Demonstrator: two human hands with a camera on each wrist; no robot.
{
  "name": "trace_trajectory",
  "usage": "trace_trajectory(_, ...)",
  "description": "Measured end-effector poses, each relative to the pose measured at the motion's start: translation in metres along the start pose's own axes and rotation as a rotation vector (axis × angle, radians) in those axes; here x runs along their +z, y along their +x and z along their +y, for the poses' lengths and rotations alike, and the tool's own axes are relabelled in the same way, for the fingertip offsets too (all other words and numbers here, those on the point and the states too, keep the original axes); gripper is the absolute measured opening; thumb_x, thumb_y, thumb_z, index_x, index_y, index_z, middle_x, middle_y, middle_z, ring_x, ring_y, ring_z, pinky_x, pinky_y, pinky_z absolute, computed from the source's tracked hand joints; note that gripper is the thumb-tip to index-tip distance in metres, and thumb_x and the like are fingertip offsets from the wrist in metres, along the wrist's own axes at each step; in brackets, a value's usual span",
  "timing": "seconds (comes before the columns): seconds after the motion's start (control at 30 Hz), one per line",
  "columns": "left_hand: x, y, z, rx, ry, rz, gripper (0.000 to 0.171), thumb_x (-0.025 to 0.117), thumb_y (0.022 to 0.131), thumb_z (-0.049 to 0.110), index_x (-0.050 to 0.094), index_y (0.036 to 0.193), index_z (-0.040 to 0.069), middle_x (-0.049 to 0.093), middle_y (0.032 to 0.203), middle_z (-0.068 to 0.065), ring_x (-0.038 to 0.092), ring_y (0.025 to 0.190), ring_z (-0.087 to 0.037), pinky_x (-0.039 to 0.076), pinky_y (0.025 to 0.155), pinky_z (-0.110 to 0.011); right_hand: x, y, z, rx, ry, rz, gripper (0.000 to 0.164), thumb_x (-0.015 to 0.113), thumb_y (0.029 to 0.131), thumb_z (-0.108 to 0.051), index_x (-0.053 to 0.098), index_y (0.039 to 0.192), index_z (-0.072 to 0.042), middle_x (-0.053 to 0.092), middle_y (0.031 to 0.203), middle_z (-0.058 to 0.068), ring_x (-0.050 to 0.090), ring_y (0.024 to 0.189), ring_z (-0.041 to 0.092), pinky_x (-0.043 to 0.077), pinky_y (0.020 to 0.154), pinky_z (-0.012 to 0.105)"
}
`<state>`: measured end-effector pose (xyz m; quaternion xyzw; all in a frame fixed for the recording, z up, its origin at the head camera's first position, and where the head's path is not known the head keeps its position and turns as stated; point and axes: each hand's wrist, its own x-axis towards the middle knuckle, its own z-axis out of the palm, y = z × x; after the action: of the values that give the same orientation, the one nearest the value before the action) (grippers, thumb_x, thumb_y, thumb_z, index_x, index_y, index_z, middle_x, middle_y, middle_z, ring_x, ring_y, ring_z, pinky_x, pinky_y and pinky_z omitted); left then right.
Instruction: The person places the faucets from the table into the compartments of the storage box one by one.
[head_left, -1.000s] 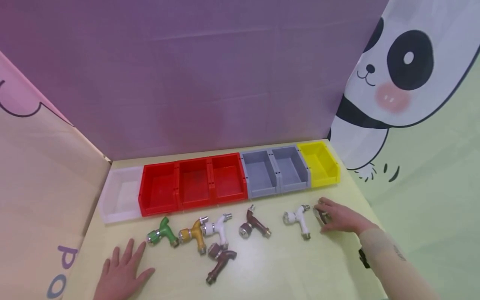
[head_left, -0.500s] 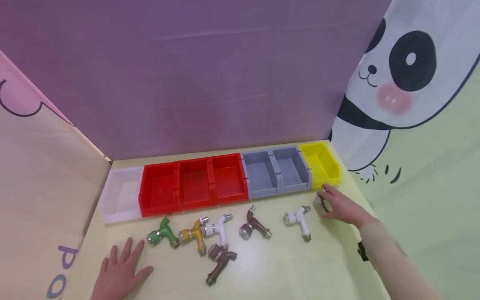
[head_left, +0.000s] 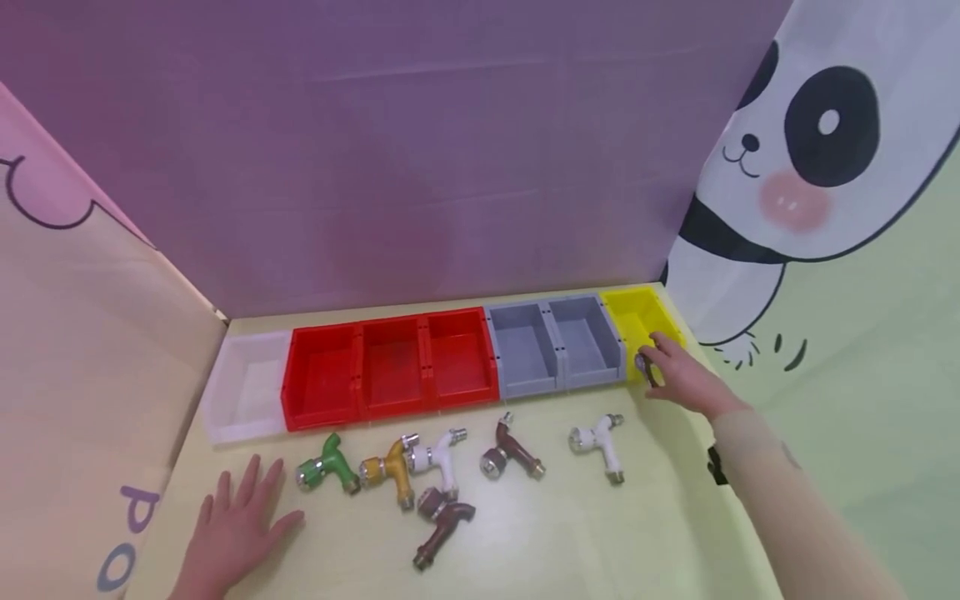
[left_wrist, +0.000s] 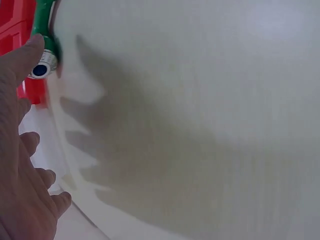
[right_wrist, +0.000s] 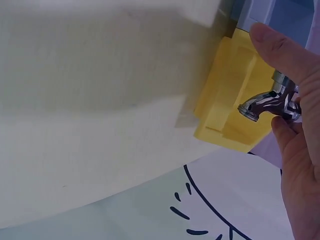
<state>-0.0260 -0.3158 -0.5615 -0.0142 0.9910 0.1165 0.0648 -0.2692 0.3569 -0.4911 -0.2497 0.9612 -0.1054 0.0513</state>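
In the right wrist view a shiny chrome tap [right_wrist: 270, 104] is held by my right hand [right_wrist: 300, 110], its curved spout pointing out past the fingers. The head view has that hand [head_left: 686, 379] at the front of the yellow bin [head_left: 637, 312], overlapping its front wall. My left hand [head_left: 232, 529] lies spread with straight fingers over the table at the front left and holds nothing. Nearest to it is a green tap [head_left: 327, 467], whose threaded end shows by the thumb in the left wrist view.
Along the back runs a row of bins: a white bin [head_left: 247, 383], several red ones and two grey ones beside the yellow. On the table lie a yellow-orange tap [head_left: 395, 471], white taps [head_left: 444, 462] and brown taps [head_left: 446, 525]. Printed curtains hang around the table.
My right hand has lifted the chrome tap from the table at the right and carried it back to the yellow bin. The left hand has barely shifted.
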Motion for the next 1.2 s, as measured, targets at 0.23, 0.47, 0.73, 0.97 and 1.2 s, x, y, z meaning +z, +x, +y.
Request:
trace_trajectory(0.23,-0.022,0.011,0.009,0.032,-0.02,0.067,0.087,0.056,0.097,0.062,0.029,0.16,0.008,0.024,0.162,-0.031,0.02,0.138,-0.07,0.019,0.107,-0.083,-0.007,0.019,0.002,0.04,-0.003,0.006,0.076,0.09,0.077,-0.008,0.05,0.139,0.008,0.031,0.152,0.039,0.035,0.137,0.055,0.032,0.114,0.067)
trace_trajectory(0.47,-0.047,0.036,0.038,0.042,-0.099,0.081,0.087,0.061,0.097,0.056,0.032,0.159,0.003,0.027,0.163,-0.029,0.018,0.145,-0.061,0.026,0.111,-0.076,-0.009,0.032,0.006,0.078,0.006,0.003,0.078,0.087,0.079,-0.005,0.044,0.143,0.011,0.024,0.155,0.039,0.028,0.141,0.056,0.028,0.116,0.068)
trace_trajectory(0.73,-0.067,0.074,0.077,-0.016,-0.223,0.022,0.097,0.06,0.093,0.066,0.022,0.164,0.011,0.017,0.168,-0.021,0.014,0.151,-0.052,0.038,0.105,-0.074,-0.004,0.045,0.004,0.072,-0.012,0.013,0.076,0.084,0.081,-0.002,0.042,0.142,0.013,0.022,0.155,0.04,0.026,0.142,0.055,0.027,0.117,0.066)
trace_trajectory(0.97,-0.072,0.1,0.097,-0.04,-0.337,0.024,0.097,0.061,0.093,0.065,0.017,0.165,0.018,0.017,0.17,-0.016,0.016,0.153,-0.048,0.033,0.111,-0.072,-0.006,0.049,0.001,0.071,-0.015,0.022,0.075,0.084,0.081,-0.001,0.041,0.14,0.015,0.021,0.154,0.042,0.024,0.142,0.057,0.026,0.118,0.066)
trace_trajectory(1.2,-0.071,0.119,0.104,-0.125,-0.508,0.001,0.093,0.058,0.096,0.063,0.014,0.166,0.02,0.017,0.17,-0.015,0.017,0.154,-0.045,0.035,0.113,-0.067,-0.002,0.055,0.01,0.145,0.006,-0.037,0.077,0.082,0.084,-0.003,0.038,0.145,0.012,0.015,0.158,0.04,0.018,0.145,0.057,0.022,0.118,0.067)
